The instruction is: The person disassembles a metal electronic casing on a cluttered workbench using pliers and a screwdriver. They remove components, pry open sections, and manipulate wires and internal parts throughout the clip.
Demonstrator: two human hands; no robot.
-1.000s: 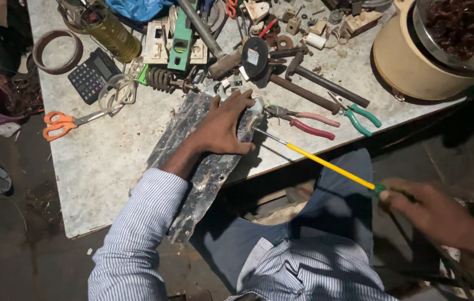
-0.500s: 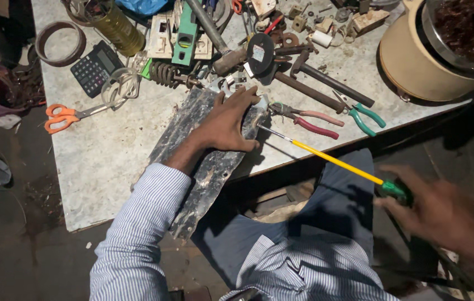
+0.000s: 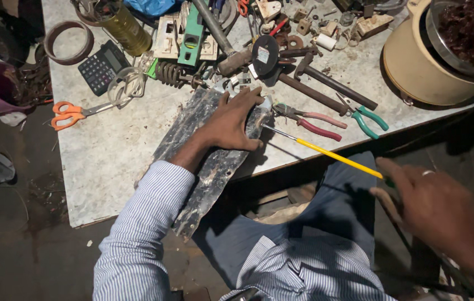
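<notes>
Left hand (image 3: 231, 120) lies flat, fingers spread, pinning the dark metal strip (image 3: 206, 167) that overhangs the tabletop (image 3: 108, 161) edge. Right hand (image 3: 432, 206) pinches the yellow-shafted screwdriver (image 3: 326, 153), tip at the strip's right edge, just below the pliers (image 3: 309, 120).

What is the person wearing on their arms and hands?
The left arm wears a long shirt sleeve, white with thin blue stripes, reaching the wrist. The left hand is bare, with no glove. The right hand is bare too, with a thin, pale ring on one finger.
</notes>
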